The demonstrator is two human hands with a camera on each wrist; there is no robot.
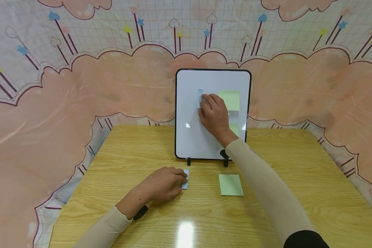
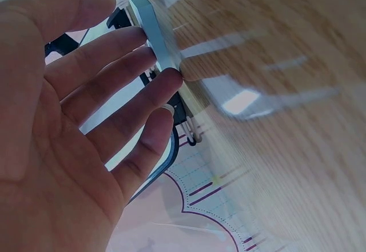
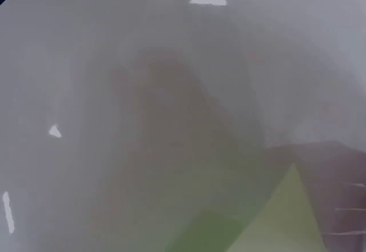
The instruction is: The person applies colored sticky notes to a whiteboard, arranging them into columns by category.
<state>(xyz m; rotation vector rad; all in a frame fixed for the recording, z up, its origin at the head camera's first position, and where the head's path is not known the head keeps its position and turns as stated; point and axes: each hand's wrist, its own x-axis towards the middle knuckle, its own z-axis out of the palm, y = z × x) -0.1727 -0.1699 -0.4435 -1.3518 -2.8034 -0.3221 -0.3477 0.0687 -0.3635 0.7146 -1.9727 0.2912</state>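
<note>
A narrow light-blue sticky note [image 1: 200, 99] is upright against the whiteboard [image 1: 192, 137]. My right hand [image 1: 215, 113] holds it by its right edge with bent fingers; the thumb is partly hidden. Down on the table, a small blue sticky-note pad [image 1: 185, 179] lies under the fingertips of my left hand [image 1: 164, 184]. In the left wrist view those fingers are spread and fairly straight, touching the blue pad [image 2: 151, 29], with the thumb apart from it. The right wrist view shows only the board's glossy surface [image 3: 143, 149] and a green note's corner [image 3: 286, 218].
A green sticky note [image 1: 230, 100] is on the board's upper right; another green note [image 1: 234, 129] below is partly behind my right wrist. A green pad [image 1: 230, 185] lies on the wooden table [image 1: 136, 144]. Black feet [image 1: 189, 161] support the board before a patterned curtain [image 1: 127, 86].
</note>
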